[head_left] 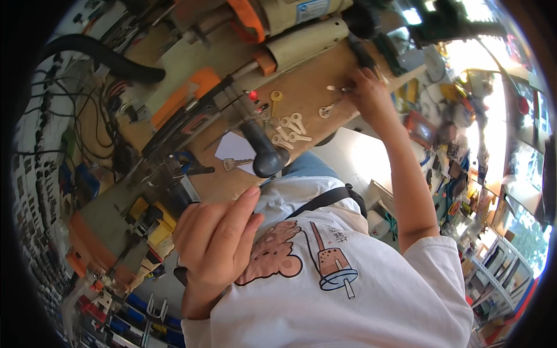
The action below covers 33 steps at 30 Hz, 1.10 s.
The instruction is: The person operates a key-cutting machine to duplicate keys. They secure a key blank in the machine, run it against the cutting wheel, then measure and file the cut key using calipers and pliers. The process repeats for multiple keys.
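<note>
At the bench's right end, my right hand (371, 90) is closed, its fingertips pinching what looks like a small metal key (338, 89), blurred. Just left of it a key with a round head (326, 111) lies on the wooden bench (301, 93). Several silvery keys (290, 129) lie in a loose pile further left, with a brass key (276, 103) above them. My left hand (217, 238) is raised before my shirt, fingers loosely bent, index finger and thumb apart, nothing visible in it. Beyond its fingertips stands a machine lever with a black knob (268, 152).
A key (237, 164) lies by a white paper (233, 148) left of the lever. The key-cutting-like machine (209, 110) with orange parts fills the left of the bench. A black hose (104, 55) curves at upper left. Crowded tools (452, 127) stand at right.
</note>
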Available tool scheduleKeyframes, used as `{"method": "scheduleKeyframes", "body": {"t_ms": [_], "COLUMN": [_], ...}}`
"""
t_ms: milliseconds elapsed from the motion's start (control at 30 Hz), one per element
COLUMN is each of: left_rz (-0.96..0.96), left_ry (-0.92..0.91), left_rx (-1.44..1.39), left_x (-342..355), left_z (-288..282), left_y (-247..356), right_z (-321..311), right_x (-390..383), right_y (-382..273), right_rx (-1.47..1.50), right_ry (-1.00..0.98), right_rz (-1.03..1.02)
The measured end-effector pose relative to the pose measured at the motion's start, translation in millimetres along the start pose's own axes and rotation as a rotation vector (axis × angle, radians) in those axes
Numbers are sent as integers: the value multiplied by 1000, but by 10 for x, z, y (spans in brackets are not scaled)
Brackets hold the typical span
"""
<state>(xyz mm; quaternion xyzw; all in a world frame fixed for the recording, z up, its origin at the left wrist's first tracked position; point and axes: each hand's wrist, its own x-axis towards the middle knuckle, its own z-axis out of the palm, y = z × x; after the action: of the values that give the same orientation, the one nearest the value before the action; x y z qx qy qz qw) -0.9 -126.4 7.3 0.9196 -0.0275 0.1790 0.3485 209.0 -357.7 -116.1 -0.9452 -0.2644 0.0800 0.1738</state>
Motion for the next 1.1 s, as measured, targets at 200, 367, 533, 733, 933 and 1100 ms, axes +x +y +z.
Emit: {"method": "scheduleKeyframes", "body": {"t_ms": [200, 367, 533, 733, 933, 1100], "left_rz": [-187, -273, -301, 122, 61, -301], "left_ry": [32, 36, 106, 212, 77, 69], "left_rx": [-130, -438, -653, 129, -134, -451], "left_x": [-44, 331, 358, 214, 78, 227], "left_z": [-53, 13, 114, -7, -79, -168], "left_y": [2, -16, -22, -85, -57, -180], "right_z": [-516, -709, -631, -639, -619, -605], "right_x": [-275, -475, -519, -597, -625, -495], "right_y": [-524, -1390, -1719, -1838, -1819, -1799], "right_rx": [1148, 1892, 1895, 1579, 1603, 1294], "right_ry": [-23, -252, -256, -137, -229, -212], "right_rz": [331, 381, 306, 130, 102, 19]}}
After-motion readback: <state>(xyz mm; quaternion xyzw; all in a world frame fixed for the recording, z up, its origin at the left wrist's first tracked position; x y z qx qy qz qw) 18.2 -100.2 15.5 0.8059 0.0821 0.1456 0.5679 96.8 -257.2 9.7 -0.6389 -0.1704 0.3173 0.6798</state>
